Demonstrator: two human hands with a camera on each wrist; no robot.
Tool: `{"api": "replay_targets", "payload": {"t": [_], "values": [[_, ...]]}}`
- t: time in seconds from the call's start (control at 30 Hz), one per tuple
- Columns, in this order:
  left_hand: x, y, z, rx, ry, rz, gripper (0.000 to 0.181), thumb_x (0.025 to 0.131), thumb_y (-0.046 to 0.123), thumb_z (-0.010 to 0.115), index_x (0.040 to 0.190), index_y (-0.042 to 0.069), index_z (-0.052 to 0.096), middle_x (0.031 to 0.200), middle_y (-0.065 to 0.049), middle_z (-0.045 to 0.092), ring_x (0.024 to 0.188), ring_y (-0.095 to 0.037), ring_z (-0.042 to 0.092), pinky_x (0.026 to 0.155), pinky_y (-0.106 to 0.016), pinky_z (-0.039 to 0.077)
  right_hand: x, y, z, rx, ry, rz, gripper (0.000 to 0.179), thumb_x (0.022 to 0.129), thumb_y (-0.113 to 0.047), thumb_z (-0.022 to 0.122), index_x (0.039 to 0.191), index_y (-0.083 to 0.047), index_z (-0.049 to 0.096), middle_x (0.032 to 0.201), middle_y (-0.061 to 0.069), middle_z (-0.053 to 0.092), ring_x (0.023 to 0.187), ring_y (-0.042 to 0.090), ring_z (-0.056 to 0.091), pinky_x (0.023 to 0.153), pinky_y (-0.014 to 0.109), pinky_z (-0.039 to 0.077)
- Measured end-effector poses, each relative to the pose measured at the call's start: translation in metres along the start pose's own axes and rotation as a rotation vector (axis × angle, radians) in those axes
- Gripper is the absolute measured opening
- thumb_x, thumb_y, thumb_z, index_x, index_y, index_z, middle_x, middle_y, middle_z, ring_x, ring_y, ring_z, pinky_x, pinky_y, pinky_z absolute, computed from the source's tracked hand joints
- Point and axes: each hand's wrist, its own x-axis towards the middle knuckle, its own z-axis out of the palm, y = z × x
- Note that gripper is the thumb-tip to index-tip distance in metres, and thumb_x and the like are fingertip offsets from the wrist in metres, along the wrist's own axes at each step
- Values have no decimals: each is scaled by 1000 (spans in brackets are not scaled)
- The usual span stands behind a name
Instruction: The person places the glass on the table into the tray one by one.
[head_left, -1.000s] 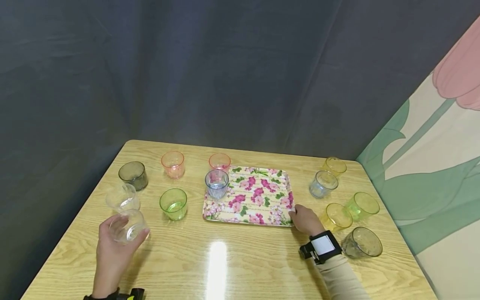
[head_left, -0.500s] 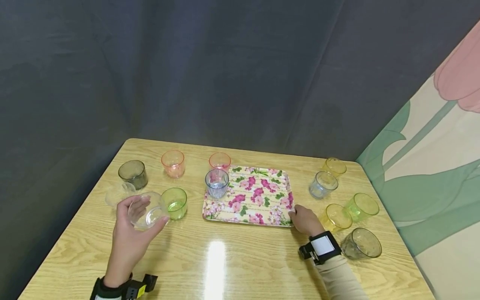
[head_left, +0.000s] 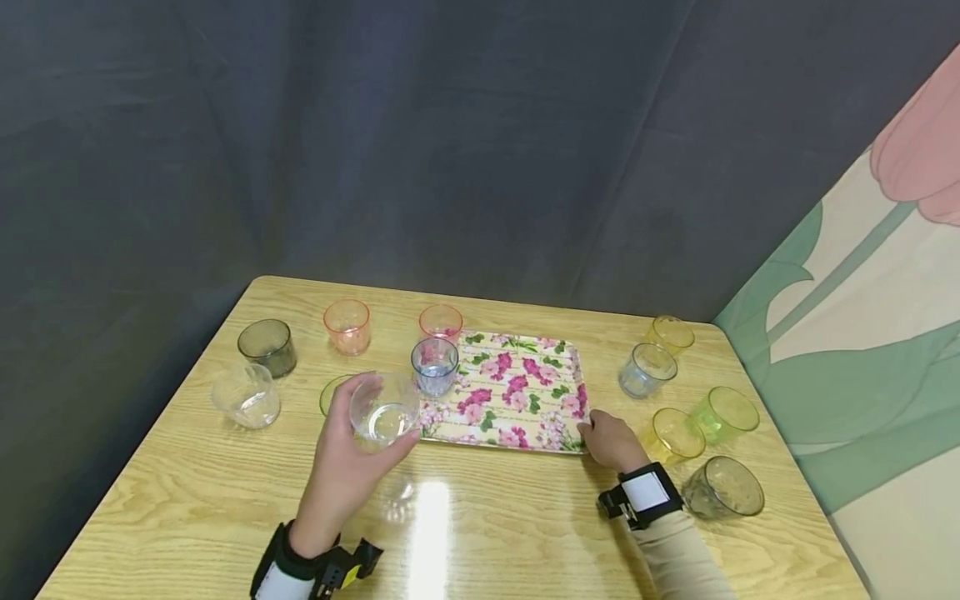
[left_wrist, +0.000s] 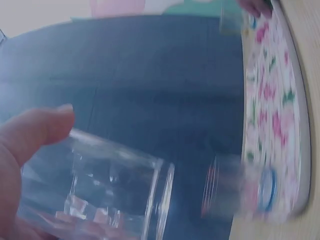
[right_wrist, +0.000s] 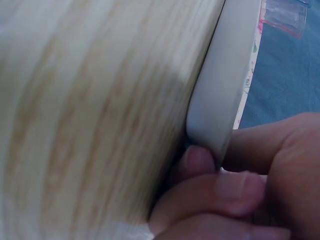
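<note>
My left hand point(head_left: 348, 462) grips a clear glass point(head_left: 385, 410) between thumb and fingers, held above the table by the tray's left edge. In the left wrist view that glass point(left_wrist: 110, 185) lies across the palm side, the thumb along its wall. A floral tray point(head_left: 517, 392) lies mid-table, and a blue glass point(head_left: 435, 367) stands on its left part. At the tray's near right corner my right hand point(head_left: 613, 442) pinches the rim; the right wrist view shows curled fingers point(right_wrist: 215, 195) under the tray edge point(right_wrist: 220, 85). A green glass point(head_left: 330, 393) is mostly hidden behind my left hand.
On the left stand a grey glass point(head_left: 267, 348), a tilted-looking clear glass point(head_left: 251, 398) and a pink glass point(head_left: 347, 329). Another pink glass point(head_left: 441, 321) is behind the blue one. On the right are a light-blue glass point(head_left: 645, 371), yellow glass point(head_left: 675, 433), green glass point(head_left: 726, 412) and dark glass point(head_left: 723, 487).
My left hand has carried the clear glass rightward from beside the other clear glass, past the green glass, to the tray's left edge. My right hand stays at the tray corner.
</note>
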Motion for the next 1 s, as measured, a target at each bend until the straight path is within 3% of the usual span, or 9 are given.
{"api": "replay_targets", "payload": {"t": [0.23,0.37,0.7,1.0], "values": [[7,-4,43,-35,-55,-13,86,76,20,87,145,11,37,147,-14,45,141,-33,39,117,-60,28,1,1,0,-10,-1,0,24,104,-20,46,87,-4,52,71,7,48,63,20,49,57,31,37],[13,-15,57,-45,-72,-20,83,77,18,86,145,8,38,148,-19,46,141,-36,40,116,-59,30,0,1,0,-2,1,-2,24,104,-20,46,87,-4,51,71,8,48,64,21,49,58,31,37],[28,-44,70,20,-18,-28,83,76,16,86,143,6,39,147,-22,48,139,-39,43,117,-57,30,-1,-1,-2,-10,13,-8,24,103,-19,46,86,-4,51,71,7,47,65,21,49,58,31,37],[34,-58,78,62,-1,-28,84,75,16,86,143,2,38,143,-26,47,135,-41,45,114,-56,35,-1,-2,-1,-1,11,3,24,103,-19,47,84,-5,50,70,6,46,63,20,47,57,30,35]]}}
